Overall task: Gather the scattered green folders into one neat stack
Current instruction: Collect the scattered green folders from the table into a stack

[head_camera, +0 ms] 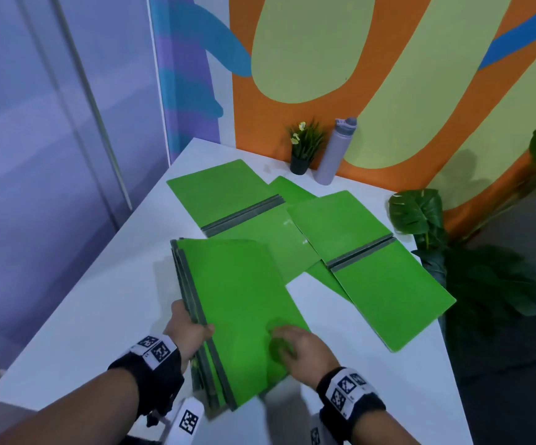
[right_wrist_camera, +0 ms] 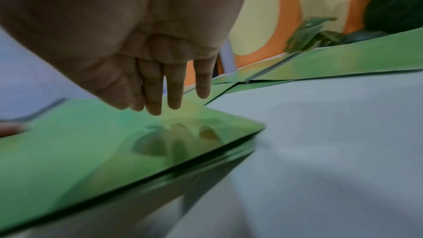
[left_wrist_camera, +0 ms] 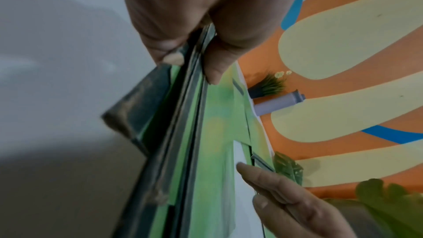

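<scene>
Head view: left hand point(head_camera: 187, 329) grips the gathered stack point(head_camera: 237, 316) by its spines at the table's point(head_camera: 83, 316) near edge; loose folders point(head_camera: 372, 252) lie beyond.
Left wrist: thumb point(left_wrist_camera: 213, 64) clamps the dark spines point(left_wrist_camera: 174, 115); probably the stiffest hold.
Right wrist: right hand point(right_wrist_camera: 160, 71) hovers flat with fingers straight over the glossy cover, which looks thin, light and slippery.

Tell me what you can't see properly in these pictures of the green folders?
- How many folders are in the held stack: head view shows only the top cover; left wrist view blurs the spines.
- Whether the right hand touches the cover: right wrist view is blurred.
- Left hand fingers: hidden under the stack.
- The folder under the open ones: mostly covered.
</scene>
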`<state>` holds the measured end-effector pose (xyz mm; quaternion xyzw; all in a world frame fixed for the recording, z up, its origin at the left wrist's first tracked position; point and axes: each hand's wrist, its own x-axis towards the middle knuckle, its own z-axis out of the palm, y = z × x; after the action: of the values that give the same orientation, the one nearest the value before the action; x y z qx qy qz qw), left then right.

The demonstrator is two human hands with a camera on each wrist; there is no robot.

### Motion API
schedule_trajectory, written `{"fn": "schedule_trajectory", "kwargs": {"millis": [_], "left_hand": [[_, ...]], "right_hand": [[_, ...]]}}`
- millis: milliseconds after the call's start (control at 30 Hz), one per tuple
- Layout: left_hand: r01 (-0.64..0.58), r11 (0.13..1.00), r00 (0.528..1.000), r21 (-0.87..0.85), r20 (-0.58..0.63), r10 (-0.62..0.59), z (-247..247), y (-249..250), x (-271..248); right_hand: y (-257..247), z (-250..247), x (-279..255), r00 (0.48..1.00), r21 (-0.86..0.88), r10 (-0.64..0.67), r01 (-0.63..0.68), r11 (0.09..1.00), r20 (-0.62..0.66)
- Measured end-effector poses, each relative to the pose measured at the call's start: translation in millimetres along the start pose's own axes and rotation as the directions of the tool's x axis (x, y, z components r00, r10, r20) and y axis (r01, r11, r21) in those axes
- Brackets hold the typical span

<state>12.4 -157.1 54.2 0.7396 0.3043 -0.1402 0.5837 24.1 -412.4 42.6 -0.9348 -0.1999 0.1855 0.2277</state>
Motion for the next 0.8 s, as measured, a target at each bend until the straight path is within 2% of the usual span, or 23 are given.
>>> {"fn": "schedule_trajectory", "kwargs": {"millis": [100,200,300,433,533,633,800], "left_hand": [[-0.067,0.996,0.998,-0.06,0.001,0.067,-16,9,1],[-0.148,0.978,0.989,-0.151,-0.024,0.146,-28,21,2],[-0.194,0.959,0.981,-0.206,-0.068,0.184,-38,29,4],[-0.19,0.942,0.981,-0.276,-0.088,0.172,-44,30,11],[-0.19,0.933,0.981,-0.305,-0.088,0.171,-42,30,15],[-0.191,0.927,0.981,-0.322,-0.088,0.171,-41,29,17],[-0.191,0.926,0.981,-0.325,-0.086,0.173,-37,28,21]], "right_hand": [[49,-21,34,0.957,0.007,0.253,-0.255,0.967,-0.141],[81,-40,64,0.88,-0.02,0.459,-0.464,0.886,-0.122],[97,-47,89,0.823,-0.046,0.56,-0.566,0.823,-0.091],[97,-48,119,0.794,-0.135,0.599,-0.609,0.782,-0.106],[94,-48,133,0.808,-0.175,0.582,-0.588,0.79,-0.086],[98,-42,141,0.832,-0.232,0.554,-0.536,0.811,0.014],[89,-32,121,0.842,-0.241,0.534,-0.504,0.829,0.077]]}}
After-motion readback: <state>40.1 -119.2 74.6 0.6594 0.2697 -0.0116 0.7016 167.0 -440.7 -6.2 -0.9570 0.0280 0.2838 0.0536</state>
